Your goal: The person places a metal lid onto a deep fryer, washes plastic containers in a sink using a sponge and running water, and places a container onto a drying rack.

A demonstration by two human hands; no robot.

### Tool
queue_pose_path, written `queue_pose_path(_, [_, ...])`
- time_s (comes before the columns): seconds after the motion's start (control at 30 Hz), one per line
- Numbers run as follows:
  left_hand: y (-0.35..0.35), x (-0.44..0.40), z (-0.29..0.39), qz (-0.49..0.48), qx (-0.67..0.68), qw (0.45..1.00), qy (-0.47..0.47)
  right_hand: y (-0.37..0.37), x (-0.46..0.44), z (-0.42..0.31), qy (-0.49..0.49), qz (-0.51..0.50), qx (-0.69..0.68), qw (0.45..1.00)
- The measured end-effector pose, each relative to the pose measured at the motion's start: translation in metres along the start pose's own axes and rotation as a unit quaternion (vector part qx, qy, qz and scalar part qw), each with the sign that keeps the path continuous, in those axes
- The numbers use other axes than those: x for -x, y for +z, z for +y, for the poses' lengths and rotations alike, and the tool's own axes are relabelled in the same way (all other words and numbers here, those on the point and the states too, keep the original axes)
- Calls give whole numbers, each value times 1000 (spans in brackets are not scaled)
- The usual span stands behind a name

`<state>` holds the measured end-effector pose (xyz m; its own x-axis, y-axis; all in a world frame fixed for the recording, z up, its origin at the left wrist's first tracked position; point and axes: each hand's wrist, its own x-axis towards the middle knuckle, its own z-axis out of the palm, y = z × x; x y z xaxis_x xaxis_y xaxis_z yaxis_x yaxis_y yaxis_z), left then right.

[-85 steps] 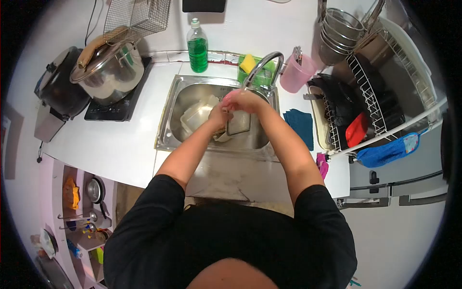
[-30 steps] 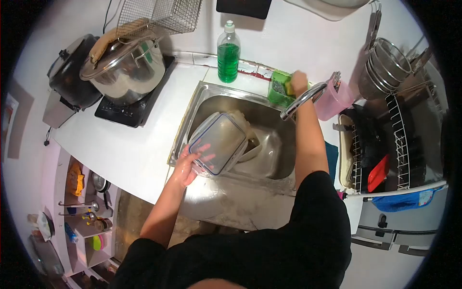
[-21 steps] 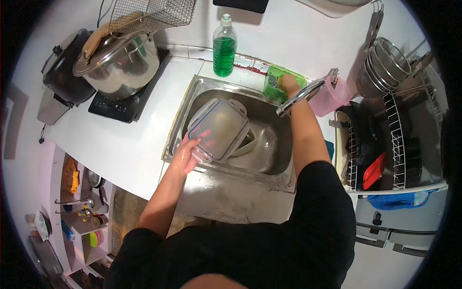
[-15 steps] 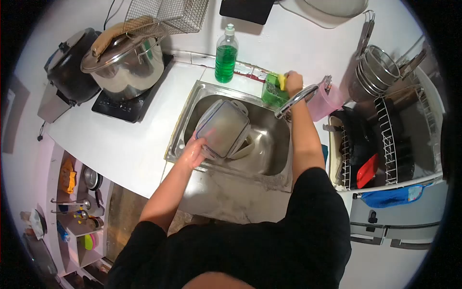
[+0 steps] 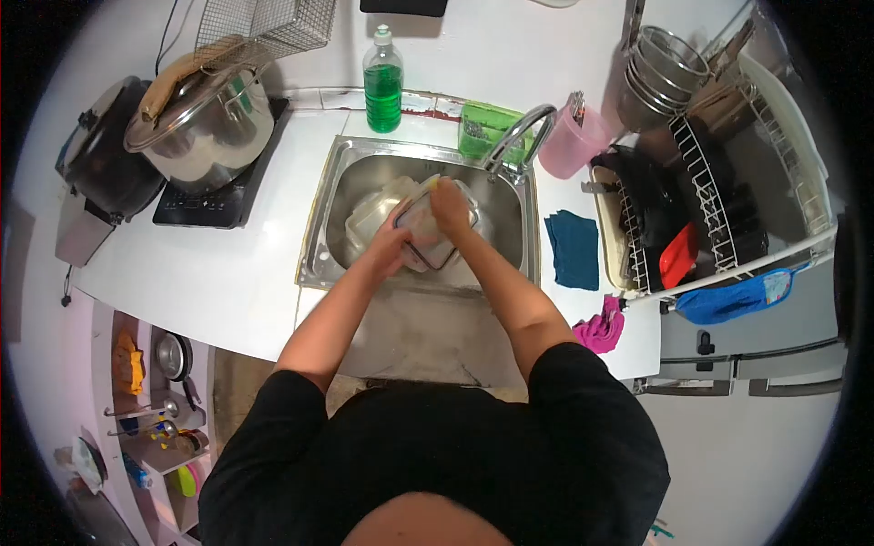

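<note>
Over the steel sink (image 5: 314,241), my left hand (image 5: 390,247) grips the side of a clear plastic container lid (image 5: 419,224) with a dark blue seal line. My right hand (image 5: 450,209) is closed around a yellow sponge (image 5: 435,184) and presses it against the lid's upper face; most of the sponge is hidden by the fingers. Beneath and to the left, a translucent plastic container (image 5: 367,218) lies in the basin. The curved faucet (image 5: 537,118) stands at the sink's back right corner.
Behind the sink are a green dish soap bottle (image 5: 383,89) and a green sponge holder (image 5: 487,127). To the right are a pink cup (image 5: 572,146), a folded teal cloth (image 5: 574,250) and a dish rack (image 5: 715,246). A steel pot (image 5: 214,136) sits on a black cooktop at left.
My right hand has come from the green holder down to the lid, carrying the yellow sponge. My left hand and the lid have shifted slightly right in view, and the head view has moved.
</note>
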<state>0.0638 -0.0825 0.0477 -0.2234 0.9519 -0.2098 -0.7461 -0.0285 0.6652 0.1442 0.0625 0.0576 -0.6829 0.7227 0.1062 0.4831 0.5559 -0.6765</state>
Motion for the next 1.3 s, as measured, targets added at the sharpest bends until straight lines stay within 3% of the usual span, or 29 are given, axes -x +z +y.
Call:
queue_pose_path(0.03, [-16,-12,-7,12,-21,1000,9,14,2,2,-221,92,65,969])
queue_pose_path(0.07, [-24,-20,-10,24,-41,999,21,27,0,6,-429,179,129,876])
queue_pose_path(0.1, [-12,-13,-4,23,-42,999,19,39,-3,17,-308,128,105,937])
queue_pose_path(0.13, [10,5,7,21,-38,999,-15,32,-5,21,-302,128,103,939])
queue_pose_path(0.2, [24,14,17,15,-35,998,-45,-3,-17,31,-28,130,109,985])
queue_pose_path(0.23, [21,15,20,2,-43,998,-42,-6,-16,34,12,64,134,989])
queue_pose_path(0.27, [18,15,23,-10,-51,998,-38,4,-9,36,11,66,133,989])
queue_pose_path(0.3, [15,11,23,-12,-54,998,-35,20,5,35,-57,90,176,979])
queue_pose_path(0.33, [5,2,18,9,-41,998,56,35,17,31,-124,115,217,961])
queue_pose_path(0.37, [-3,-1,14,32,-28,989,143,43,29,15,-202,69,206,955])
queue_pose_path(0.4, [-7,-3,11,33,-30,989,141,49,37,-2,-279,22,194,940])
queue_pose_path(0.43, [-9,-4,6,53,29,996,59,59,30,-11,-275,20,192,942])
queue_pose_path(0.47, [-9,-4,2,72,86,993,-24,66,16,-18,-306,128,150,932])
queue_pose_path(0.5, [-3,-5,0,74,84,993,-30,70,10,-20,-331,235,108,908])
queue_pose_path(0.53, [7,-5,-1,69,82,994,-4,65,17,-25,-325,235,107,910])
queue_pose_path(0.6, [-11,-16,-1,61,73,995,21,43,25,-52,-196,36,-64,978])
queue_pose_path(0.67, [-73,-45,-7,50,150,987,-33,41,38,-62,-176,68,-83,979])
queue_pose_path(0.83, [-12,-15,-6,70,176,981,47,32,32,-73,-98,90,-69,989])
queue_pose_path(0.9, [-11,-18,0,67,180,979,72,37,40,-63,-284,35,15,958])
queue_pose_path(0.93, [-25,-21,5,62,121,989,58,38,36,-53,-285,40,13,958])
queue_pose_path(1.0, [-28,-13,9,65,57,995,40,38,39,-24,-421,158,11,893])
queue_pose_path(1.07, [9,3,16,76,-9,995,57,8,21,-14,-324,187,67,925])
queue_pose_path(1.1, [23,14,22,14,10,999,38,-4,5,-10,-292,197,88,932])
queue_pose_path(1.17, [23,10,19,24,-24,999,15,2,-18,-12,-223,321,-96,915])
queue_pose_path(1.2, [20,8,17,36,-58,998,-9,8,-15,-20,-219,324,-97,915])
queue_pose_path(1.27, [4,5,16,25,-65,997,-14,8,3,-47,-455,155,-26,877])
queue_pose_path(1.3, [-3,4,14,14,-69,997,-16,4,-6,-39,-453,155,-27,877])
